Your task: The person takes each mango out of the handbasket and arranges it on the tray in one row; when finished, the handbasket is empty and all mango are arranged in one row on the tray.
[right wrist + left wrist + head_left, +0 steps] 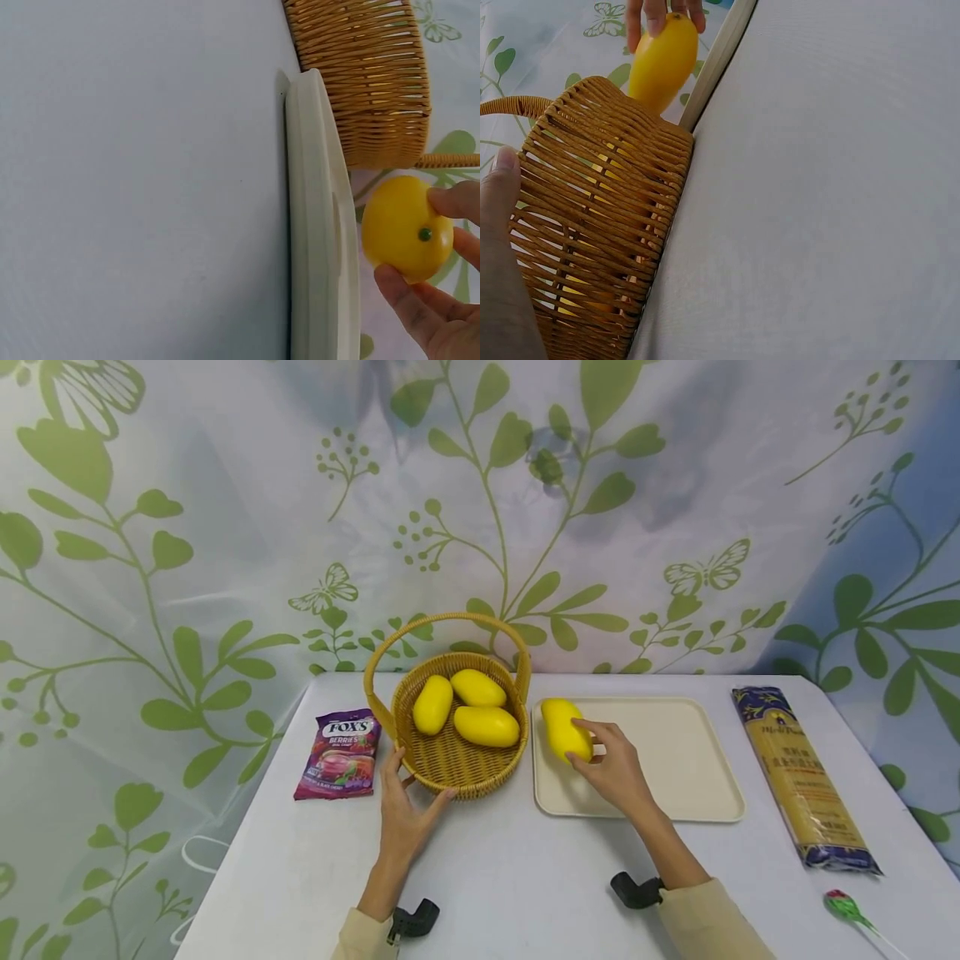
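Note:
My right hand [617, 772] pinches a yellow mango [564, 729] between thumb and fingers, over the left side of a cream tray [693, 817]. A green stem dot shows on the end of this mango [409, 229] in the right wrist view. With fingers and thumb spread around its near left side, my left hand [405, 814] holds a wicker basket [465, 770]. Three more yellow mangoes lie inside the basket, one of them at the front right [486, 727]. In the left wrist view, my thumb [501, 184] lies against the woven wall.
A purple candy bag [341, 756] lies left of the basket. To the tray's right is a long pack of noodles [802, 777], with a green-wrapped lollipop [843, 906] nearer the front. The basket's tall handle [450, 616] arches up before a leaf-patterned curtain [510, 527].

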Motion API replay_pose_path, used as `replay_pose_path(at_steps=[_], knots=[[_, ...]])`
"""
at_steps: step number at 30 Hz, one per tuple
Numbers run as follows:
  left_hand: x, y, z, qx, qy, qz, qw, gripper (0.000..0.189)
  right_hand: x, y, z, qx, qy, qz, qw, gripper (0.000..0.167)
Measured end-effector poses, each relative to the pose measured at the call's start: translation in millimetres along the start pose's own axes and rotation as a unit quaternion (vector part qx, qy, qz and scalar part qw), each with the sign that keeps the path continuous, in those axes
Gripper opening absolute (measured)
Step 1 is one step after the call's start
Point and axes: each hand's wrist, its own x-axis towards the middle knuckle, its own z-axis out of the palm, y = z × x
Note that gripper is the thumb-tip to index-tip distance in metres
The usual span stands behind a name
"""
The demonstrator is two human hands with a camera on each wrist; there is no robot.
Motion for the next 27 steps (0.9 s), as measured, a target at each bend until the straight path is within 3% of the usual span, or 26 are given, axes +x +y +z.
replay_pose_path(at_steps=[27], knots=[[0.1,-1.4,1.0,0.019,-0.005,-0.008,0.9998,0.102,0.9,10,11,-0.029,-0.009,0.038,0.9988,0.058]])
